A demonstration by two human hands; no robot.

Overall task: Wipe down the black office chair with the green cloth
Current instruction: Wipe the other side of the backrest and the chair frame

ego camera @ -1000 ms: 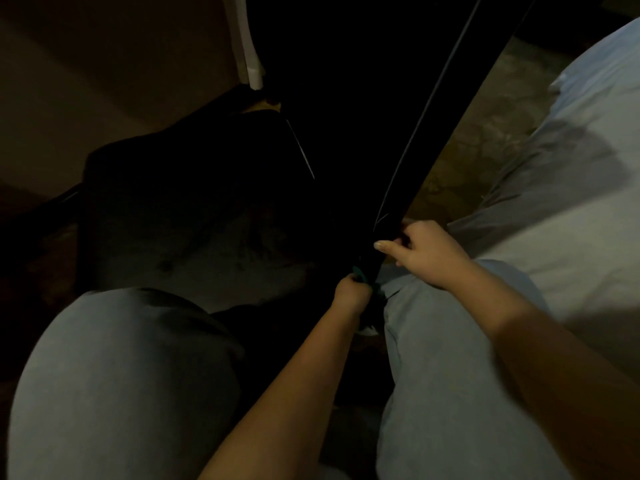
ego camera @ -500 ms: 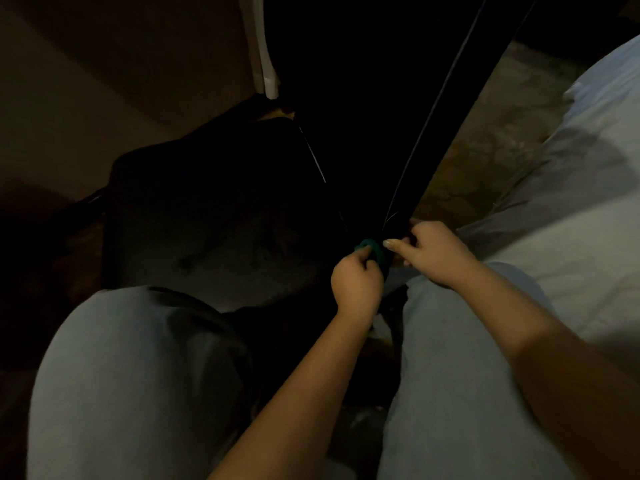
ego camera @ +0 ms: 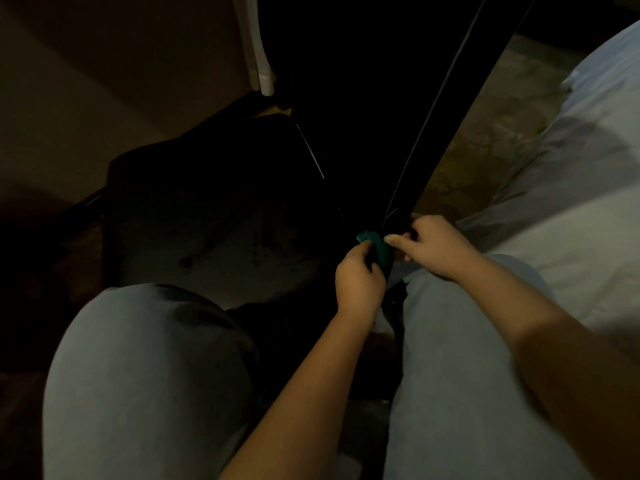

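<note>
The scene is very dim. The black office chair (ego camera: 214,216) fills the centre, its seat at the left and its dark backrest (ego camera: 363,116) rising to the top of the view. My left hand (ego camera: 358,282) grips the bunched green cloth (ego camera: 375,245) against the lower edge of the backrest. My right hand (ego camera: 433,247) holds the backrest's edge just right of the cloth, thumb lying along it and fingers curled behind. Only a small part of the cloth shows above my left hand.
My knees in light grey trousers (ego camera: 145,375) frame the bottom of the view. A white post (ego camera: 258,46) stands behind the chair at the top. A pale sheet-covered surface (ego camera: 571,202) lies at the right, with rough floor (ego camera: 485,133) between it and the backrest.
My left hand has slid up the backrest edge with the cloth, so more green shows now. My right hand has kept its hold on the edge.
</note>
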